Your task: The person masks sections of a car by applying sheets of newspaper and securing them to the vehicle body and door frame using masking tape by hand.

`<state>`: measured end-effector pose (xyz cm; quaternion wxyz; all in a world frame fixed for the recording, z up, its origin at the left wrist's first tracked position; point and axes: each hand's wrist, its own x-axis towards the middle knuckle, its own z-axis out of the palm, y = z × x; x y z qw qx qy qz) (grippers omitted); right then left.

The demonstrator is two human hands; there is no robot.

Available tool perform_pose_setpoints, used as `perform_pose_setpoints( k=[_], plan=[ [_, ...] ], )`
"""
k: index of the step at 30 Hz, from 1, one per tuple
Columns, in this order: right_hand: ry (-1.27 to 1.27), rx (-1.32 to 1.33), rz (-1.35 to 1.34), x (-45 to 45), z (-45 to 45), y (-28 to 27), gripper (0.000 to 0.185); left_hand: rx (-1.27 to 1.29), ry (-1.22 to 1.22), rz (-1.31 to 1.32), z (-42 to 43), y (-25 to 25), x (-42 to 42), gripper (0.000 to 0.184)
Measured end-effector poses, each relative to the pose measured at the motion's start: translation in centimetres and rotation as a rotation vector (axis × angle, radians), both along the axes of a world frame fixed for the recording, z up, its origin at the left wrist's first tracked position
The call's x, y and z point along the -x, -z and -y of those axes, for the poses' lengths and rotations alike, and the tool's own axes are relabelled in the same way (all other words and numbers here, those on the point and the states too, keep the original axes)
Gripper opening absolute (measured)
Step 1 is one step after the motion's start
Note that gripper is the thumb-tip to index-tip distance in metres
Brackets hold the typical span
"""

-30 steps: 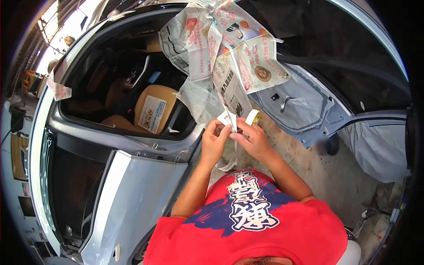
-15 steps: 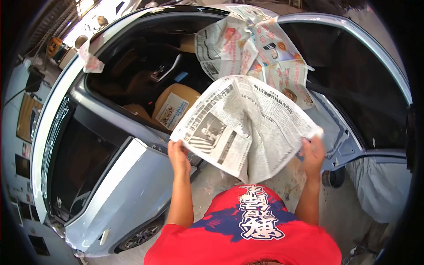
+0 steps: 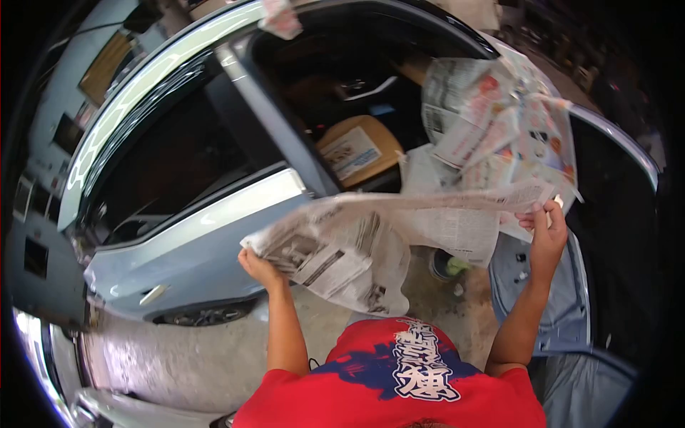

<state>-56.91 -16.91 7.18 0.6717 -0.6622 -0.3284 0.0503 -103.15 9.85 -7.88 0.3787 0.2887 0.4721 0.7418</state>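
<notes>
A large newspaper sheet point(image 3: 342, 242) is stretched between my two hands in front of the open car doorway. My left hand point(image 3: 260, 267) grips its left corner, near the rear door point(image 3: 207, 246). Closed around the upper right corner, my right hand point(image 3: 546, 225) also has a small white piece, perhaps the tape roll, against its fingers. The sheet sags and folds in the middle. Behind it, other newspaper sheets point(image 3: 492, 121) hang over the door hinge side of the car.
A seat point(image 3: 389, 143) with a printed paper on it shows inside the car. The open front door point(image 3: 578, 299) stands at the right. A dark bucket point(image 3: 440, 265) sits on the floor point(image 3: 207, 364). A paper scrap point(image 3: 280, 20) sticks to the roof.
The small folded paper at my fingers has given way to a wide open sheet. My hands have moved apart, and the view has shifted toward the rear door.
</notes>
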Motion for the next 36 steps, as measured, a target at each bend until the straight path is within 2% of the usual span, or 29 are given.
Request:
perform_pose_setpoints(
  k=[4,5,7,9,10,13,15,17,20,22,23,24,25,27,28,31,34,35,36],
  plan=[
    [-0.311,0.085,-0.087,4.3,-5.6,1.5,0.013,-0.026,-0.311,-0.356,0.4,2.4,13.2,0.021],
    [-0.395,0.106,-0.107,6.1,-6.9,1.8,0.013,0.004,-0.399,-0.406,0.7,1.9,16.5,0.023],
    [-0.595,0.151,-0.148,9.3,-9.1,3.4,0.012,0.032,-0.638,-0.683,1.5,0.3,22.5,0.025],
    [-0.736,0.171,-0.236,13.1,-10.9,4.4,0.012,0.076,-0.752,-0.755,2.2,-2.5,26.9,0.029],
    [-0.8,0.187,-0.251,14.7,-11.8,5.1,0.013,0.064,-0.694,-0.776,2.2,-3.7,29.3,0.03],
    [-0.938,0.227,-0.345,18.5,-14.8,7.9,0.014,0.131,-0.898,-0.751,0.1,-8.1,33.9,0.033],
    [-0.962,0.247,-0.484,20.8,-17.0,9.9,0.015,0.018,-0.957,-0.743,-2.4,-13.8,32.7,0.033],
    [-0.92,0.258,-0.547,22.6,-19.3,10.7,0.016,-0.165,-1.007,-0.926,-7.6,-17.6,34.4,0.031],
    [-0.796,0.206,-0.652,25.0,-23.1,12.1,0.017,-0.439,-0.931,-1.065,-16.2,-25.6,32.3,0.023],
    [-0.692,0.191,-0.625,26.0,-24.8,14.0,0.018,-0.462,-0.718,-1.006,-22.7,-30.2,30.3,0.019],
    [-0.638,0.162,-0.611,28.2,-27.6,14.5,0.018,-0.668,-0.775,-1.272,-30.1,-33.2,30.0,0.017],
    [-0.624,0.154,-0.618,29.2,-28.6,14.8,0.018,-0.707,-0.846,-1.505,-33.2,-34.6,29.1,0.017],
    [-0.609,0.148,-0.624,29.6,-29.1,15.2,0.017,-0.792,-0.686,-1.292,-34.1,-36.2,25.8,0.017],
    [-0.568,0.143,-0.633,31.0,-29.9,14.7,0.016,-0.858,-0.565,-1.31,-38.2,-38.3,23.2,0.016],
    [-0.544,0.138,-0.636,31.7,-30.1,14.3,0.016,-0.771,-0.465,-1.345,-38.8,-39.2,21.7,0.022],
    [-0.49,0.165,-0.621,33.0,-30.9,14.9,0.016,-0.825,-0.416,-1.368,-43.3,-39.6,19.4,0.016],
    [-0.494,0.202,-0.588,32.6,-31.0,17.9,0.017,-0.905,-0.666,-1.33,-42.7,-39.1,17.7,0.013],
    [-0.505,0.216,-0.581,32.3,-31.1,18.2,0.017,-0.89,-0.667,-1.391,-42.3,-39.1,17.6,0.012],
    [-0.414,0.207,-0.553,31.8,-30.9,18.5,0.018,-0.876,-0.665,-1.457,-41.6,-39.0,17.8,0.011]
  ],
)
